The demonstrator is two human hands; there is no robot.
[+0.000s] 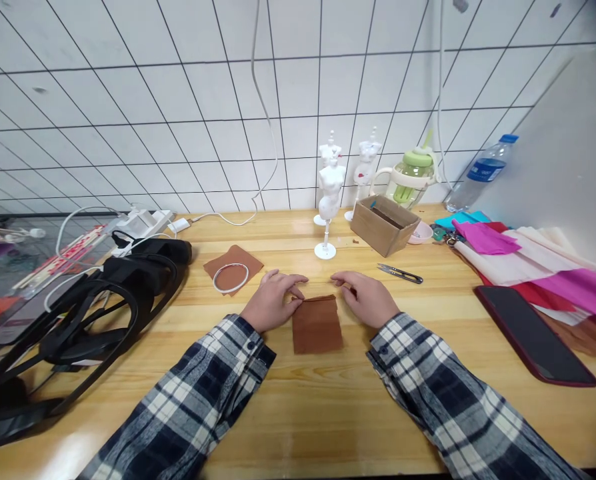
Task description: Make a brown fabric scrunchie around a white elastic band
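Note:
A small square of brown cloth lies flat on the wooden table in front of me, with a narrow fold along its far edge. My left hand is at the cloth's far left corner, thumb and a finger closed on the folded edge while the forefinger stretches out above it. Just beyond the far right corner, my right hand rests with its fingers bent and slightly apart, holding nothing. To the left, a white ring lies on another brown cloth piece. Thread snips lie to the right.
White mannequin stands, a cardboard box, a green-lidded cup and a water bottle stand toward the tiled wall. Coloured fabrics and a phone lie right. Black headgear with straps sits left.

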